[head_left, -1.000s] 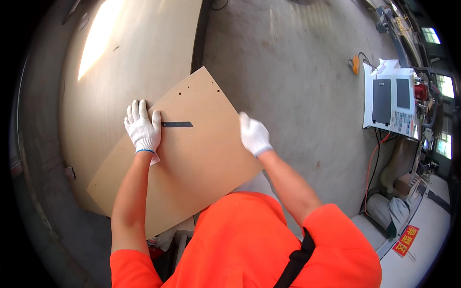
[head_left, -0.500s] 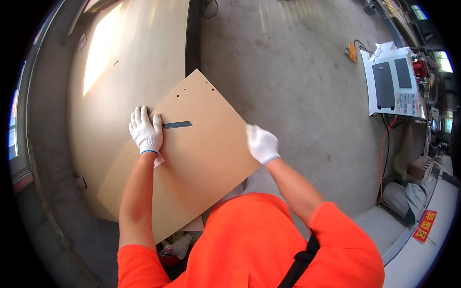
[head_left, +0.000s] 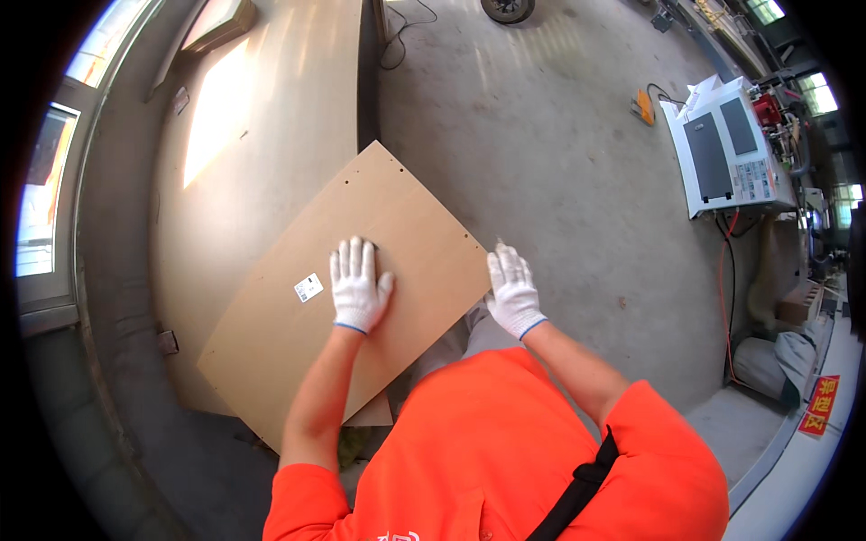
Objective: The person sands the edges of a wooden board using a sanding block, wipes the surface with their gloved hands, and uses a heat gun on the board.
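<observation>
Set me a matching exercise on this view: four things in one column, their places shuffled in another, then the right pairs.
Things
1. Left hand
2. Right hand
3. White label
4. Orange device

Places
A. At the right-hand edge of the brown panel
B. On the floor, near the white-and-grey machine
C. Gloved, laid over the panel's face
D. Flat on the panel, left of both gloves

Pairs: 1-C, 2-A, 3-D, 4-B

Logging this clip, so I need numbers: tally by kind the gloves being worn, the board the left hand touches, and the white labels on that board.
Gloves: 2
Board: 1
Label: 1
Total: 4
</observation>
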`<state>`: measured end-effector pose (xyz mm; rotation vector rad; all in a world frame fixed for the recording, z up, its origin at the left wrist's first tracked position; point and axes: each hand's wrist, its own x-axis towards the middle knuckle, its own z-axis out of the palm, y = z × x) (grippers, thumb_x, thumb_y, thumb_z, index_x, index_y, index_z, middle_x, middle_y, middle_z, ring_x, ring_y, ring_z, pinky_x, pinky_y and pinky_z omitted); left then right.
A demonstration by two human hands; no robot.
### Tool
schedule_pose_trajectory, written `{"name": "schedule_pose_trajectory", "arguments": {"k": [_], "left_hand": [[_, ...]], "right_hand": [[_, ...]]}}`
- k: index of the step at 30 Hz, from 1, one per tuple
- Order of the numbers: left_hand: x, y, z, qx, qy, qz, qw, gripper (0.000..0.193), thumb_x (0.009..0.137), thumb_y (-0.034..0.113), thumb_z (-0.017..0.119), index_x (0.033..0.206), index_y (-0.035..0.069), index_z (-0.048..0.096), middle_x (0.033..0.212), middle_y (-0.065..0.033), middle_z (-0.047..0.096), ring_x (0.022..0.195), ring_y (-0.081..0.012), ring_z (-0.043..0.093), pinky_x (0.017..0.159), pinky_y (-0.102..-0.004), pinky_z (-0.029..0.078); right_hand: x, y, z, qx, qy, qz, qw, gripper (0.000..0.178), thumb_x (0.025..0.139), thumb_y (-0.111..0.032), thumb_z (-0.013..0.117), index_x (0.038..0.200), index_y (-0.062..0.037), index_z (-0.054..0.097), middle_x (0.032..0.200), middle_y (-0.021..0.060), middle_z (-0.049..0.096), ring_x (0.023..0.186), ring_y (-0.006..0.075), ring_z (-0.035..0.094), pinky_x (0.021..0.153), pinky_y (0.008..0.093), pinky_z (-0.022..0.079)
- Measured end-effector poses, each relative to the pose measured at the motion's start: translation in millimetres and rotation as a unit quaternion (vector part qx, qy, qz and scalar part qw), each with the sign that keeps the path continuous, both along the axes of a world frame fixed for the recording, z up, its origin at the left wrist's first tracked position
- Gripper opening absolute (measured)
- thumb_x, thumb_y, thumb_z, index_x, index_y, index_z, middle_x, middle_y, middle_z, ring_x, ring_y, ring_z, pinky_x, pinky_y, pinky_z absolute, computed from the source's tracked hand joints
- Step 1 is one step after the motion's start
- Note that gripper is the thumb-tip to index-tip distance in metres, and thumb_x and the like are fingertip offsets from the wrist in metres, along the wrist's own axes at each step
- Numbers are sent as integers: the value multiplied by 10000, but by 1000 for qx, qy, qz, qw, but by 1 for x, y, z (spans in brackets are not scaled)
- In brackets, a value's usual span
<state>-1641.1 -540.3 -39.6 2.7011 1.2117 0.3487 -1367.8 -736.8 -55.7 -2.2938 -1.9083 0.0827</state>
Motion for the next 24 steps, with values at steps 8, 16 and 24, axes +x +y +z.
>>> {"name": "schedule_pose_trajectory", "arguments": {"k": [8,16,24], "left_hand": [[-78,-138,10,-73,-36,-37,996,758,788,384,831,1403,26,570,1532,-222,492,1459,-467,412,1218,-611,301],[-94,-175,31,24,-133,-91,987,227,821,130,724,1037,63,695,1217,-80,654,1145,-286,638,965,-460,550],[-114,-166,181,189,-268,0,945,135,933,136,718,1023,57,657,1031,-96,701,928,-302,682,898,-461,546]], "right_hand": [[-29,44,-17,23,-37,273,961,604,962,-163,504,1541,1,449,1646,241,373,1534,433,341,1273,601,232],[-27,36,8,9,-74,282,956,588,952,-169,523,1499,42,486,1604,274,421,1504,469,380,1240,636,265],[-35,67,205,-33,-103,380,919,568,811,-148,666,1340,50,598,1370,276,622,1266,421,614,1070,500,494]]}}
